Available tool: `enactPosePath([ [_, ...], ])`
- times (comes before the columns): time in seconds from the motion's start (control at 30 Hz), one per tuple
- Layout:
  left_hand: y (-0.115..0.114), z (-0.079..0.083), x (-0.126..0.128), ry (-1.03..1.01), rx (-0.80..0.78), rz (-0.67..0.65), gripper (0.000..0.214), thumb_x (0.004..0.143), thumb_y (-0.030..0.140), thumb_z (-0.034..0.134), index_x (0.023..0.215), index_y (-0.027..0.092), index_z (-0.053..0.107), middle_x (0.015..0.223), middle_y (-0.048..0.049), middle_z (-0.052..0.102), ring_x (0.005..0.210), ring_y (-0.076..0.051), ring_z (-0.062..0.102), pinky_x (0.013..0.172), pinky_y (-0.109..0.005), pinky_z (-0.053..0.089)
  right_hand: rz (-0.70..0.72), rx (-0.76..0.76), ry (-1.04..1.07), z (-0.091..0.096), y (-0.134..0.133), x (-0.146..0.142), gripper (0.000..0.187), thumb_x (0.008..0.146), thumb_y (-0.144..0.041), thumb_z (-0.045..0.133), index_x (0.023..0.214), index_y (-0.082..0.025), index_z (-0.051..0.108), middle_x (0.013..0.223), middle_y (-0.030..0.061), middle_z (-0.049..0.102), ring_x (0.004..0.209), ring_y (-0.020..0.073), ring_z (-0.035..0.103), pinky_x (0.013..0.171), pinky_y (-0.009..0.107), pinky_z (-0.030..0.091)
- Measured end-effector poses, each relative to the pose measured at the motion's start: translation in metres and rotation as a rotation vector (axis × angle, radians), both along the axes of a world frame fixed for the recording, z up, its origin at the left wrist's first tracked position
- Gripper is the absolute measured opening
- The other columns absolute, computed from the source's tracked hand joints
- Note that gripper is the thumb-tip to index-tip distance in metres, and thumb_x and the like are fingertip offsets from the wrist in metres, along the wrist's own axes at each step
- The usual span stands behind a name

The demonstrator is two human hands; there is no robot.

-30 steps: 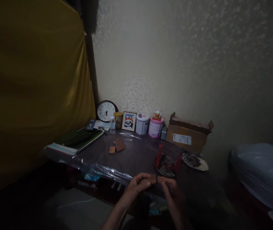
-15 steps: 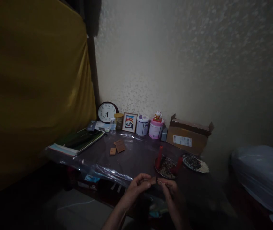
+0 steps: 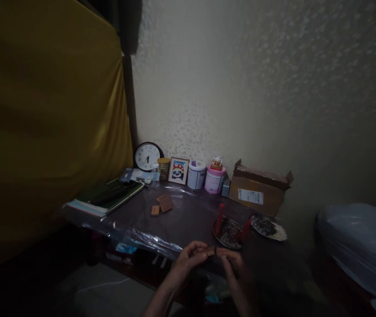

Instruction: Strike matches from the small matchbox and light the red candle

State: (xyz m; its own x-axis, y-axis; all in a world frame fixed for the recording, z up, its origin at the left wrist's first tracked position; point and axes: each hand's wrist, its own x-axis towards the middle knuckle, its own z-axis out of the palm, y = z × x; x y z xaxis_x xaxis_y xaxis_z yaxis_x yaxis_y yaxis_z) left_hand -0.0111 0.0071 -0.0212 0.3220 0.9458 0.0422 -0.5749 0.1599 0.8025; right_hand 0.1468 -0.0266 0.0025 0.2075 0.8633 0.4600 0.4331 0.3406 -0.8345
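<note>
Both my hands meet at the near edge of a dark table (image 3: 188, 215) covered in clear plastic. My left hand (image 3: 189, 257) pinches a small brown block (image 3: 211, 251) from the left. My right hand (image 3: 232, 259) has its fingertips closed on the block's right side. Just beyond my hands stands a round dish (image 3: 226, 232) of small dark pieces with two red sticks upright in it. Further left on the table lie a small brown square (image 3: 155, 210) and a larger brown piece (image 3: 166, 203).
Along the wall stand a clock (image 3: 147, 156), a framed panda picture (image 3: 178, 170), two tubs (image 3: 196, 174) and an open cardboard box (image 3: 259, 188). Books (image 3: 108, 196) lie at the table's left, a second dish (image 3: 268, 226) at its right. Yellow cloth hangs left; a plastic-covered bundle (image 3: 362, 242) sits right.
My hands stay together on the small block, shifting only slightly. The view has tilted a little, so the table sits a bit lower in frame.
</note>
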Motion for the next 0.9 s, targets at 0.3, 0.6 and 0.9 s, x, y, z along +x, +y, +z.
enactPosePath([
  [0.3,-0.0028,0.0064,-0.0025,0.043,-0.004,0.014,0.029,0.063,0.027,0.073,0.09,0.016,0.067,0.088,-0.0079,0.07,0.083,-0.021,0.061,0.079,-0.031,0.04,0.01,-0.034,-0.052,0.0006,0.0016,-0.0014,0.022,0.079,-0.039,0.054,0.084,-0.022,0.066,0.088,0.0044,0.071,0.084,0.0213,0.066,0.076,0.032,0.052],
  [0.6,-0.0021,0.0047,-0.0011,0.034,0.011,0.021,0.028,0.064,0.027,0.072,0.09,0.016,0.067,0.091,-0.0085,0.071,0.087,-0.022,0.061,0.082,-0.032,0.04,0.033,-0.029,-0.057,-0.0012,0.0008,-0.0008,0.023,0.08,-0.039,0.053,0.088,-0.022,0.065,0.093,0.0048,0.07,0.09,0.0209,0.064,0.083,0.033,0.049],
  [0.9,-0.002,0.0012,-0.0006,0.001,-0.011,0.033,0.033,0.062,0.028,0.074,0.092,0.016,0.066,0.092,-0.0099,0.07,0.089,-0.024,0.062,0.086,-0.035,0.039,0.036,0.015,-0.044,0.0008,0.0005,-0.0025,0.023,0.079,-0.04,0.055,0.086,-0.022,0.067,0.09,0.0051,0.07,0.087,0.021,0.065,0.081,0.033,0.051],
])
